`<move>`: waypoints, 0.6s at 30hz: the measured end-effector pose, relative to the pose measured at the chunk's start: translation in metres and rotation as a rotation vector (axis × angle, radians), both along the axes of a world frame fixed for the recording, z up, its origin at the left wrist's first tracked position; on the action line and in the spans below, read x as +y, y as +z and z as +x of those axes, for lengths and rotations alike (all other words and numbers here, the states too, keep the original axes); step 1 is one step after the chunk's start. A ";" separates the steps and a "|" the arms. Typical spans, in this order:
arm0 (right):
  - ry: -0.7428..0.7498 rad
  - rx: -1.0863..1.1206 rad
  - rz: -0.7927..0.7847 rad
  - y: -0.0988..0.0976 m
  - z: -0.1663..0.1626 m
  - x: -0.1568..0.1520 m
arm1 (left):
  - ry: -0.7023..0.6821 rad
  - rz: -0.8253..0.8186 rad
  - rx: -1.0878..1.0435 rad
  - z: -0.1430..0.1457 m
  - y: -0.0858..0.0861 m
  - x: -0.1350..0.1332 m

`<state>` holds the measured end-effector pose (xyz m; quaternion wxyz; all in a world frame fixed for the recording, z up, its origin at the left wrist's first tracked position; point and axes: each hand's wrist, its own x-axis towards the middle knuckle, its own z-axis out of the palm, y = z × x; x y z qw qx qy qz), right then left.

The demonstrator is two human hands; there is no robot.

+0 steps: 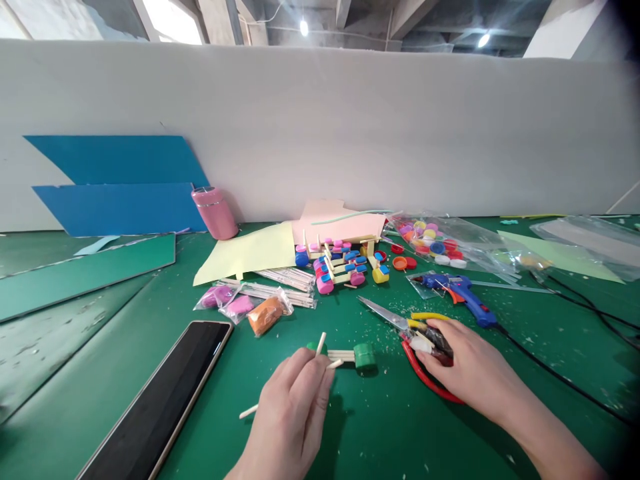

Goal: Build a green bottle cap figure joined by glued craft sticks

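My left hand [293, 407] is closed around thin pale wooden sticks [249, 411], whose ends poke out above and below the fingers. Just beyond it lies a piece made of green bottle caps [365, 357] joined by parallel wooden sticks; the hand partly covers one end. My right hand [465, 363] has its thumb and fingers round the dark handle area of scissors [385, 313], whose blades point to the far left. Red and yellow curved handles [430, 380] show beside the fingers; whether they belong to the same tool I cannot tell.
A phone [160, 400] lies at left, near bagged clay [267, 315] and stick bundles [270, 293]. Behind are cap-and-stick pieces [345, 267], bagged caps [435, 240] and a pink canister [215, 213]. A blue glue gun [465, 297] trails its cord at right.
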<state>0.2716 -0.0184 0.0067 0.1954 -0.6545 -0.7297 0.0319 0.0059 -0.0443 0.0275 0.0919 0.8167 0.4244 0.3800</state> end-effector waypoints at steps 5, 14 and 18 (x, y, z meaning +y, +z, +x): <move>0.249 0.473 0.146 0.018 -0.024 -0.015 | -0.099 0.013 -0.008 0.007 -0.002 -0.004; 0.668 0.742 0.089 0.028 -0.062 -0.036 | -0.223 -0.093 -0.081 0.029 -0.003 -0.013; 0.550 0.837 0.092 0.034 -0.060 -0.033 | -0.218 -0.476 -0.251 0.032 0.016 -0.016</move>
